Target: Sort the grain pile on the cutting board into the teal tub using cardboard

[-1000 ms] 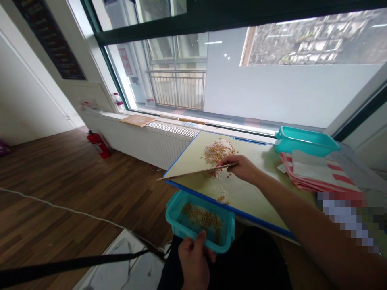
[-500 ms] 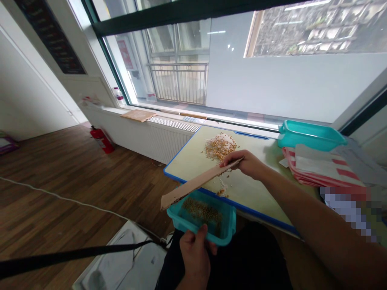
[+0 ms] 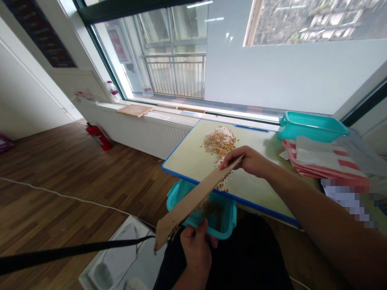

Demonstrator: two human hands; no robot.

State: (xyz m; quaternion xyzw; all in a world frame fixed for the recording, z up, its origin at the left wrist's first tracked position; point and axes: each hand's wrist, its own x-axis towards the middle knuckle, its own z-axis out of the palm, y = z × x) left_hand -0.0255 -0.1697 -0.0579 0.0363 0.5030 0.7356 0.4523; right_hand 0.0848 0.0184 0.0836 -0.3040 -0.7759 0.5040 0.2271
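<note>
My right hand is closed on one end of a long cardboard strip, which slants down to the left over a teal plastic basin. Gripped at its near rim by my left hand, the basin sits just below the table edge, with grains on its bottom. On the pale yellow tabletop lies a pile of yellow kernels and white grains. A trail of them runs toward the edge, partly hidden by the strip and my right hand.
A second teal basin stands at the back right, behind a folded red-and-white cloth. A radiator runs under the window. Left on the floor are a fire extinguisher and a white cable. A black strap crosses the lower left.
The strip's far end has swung down and nearer to me, now covering more of the basin. Some grains have been drawn from the pile toward the table edge. My left hand still holds the basin.
</note>
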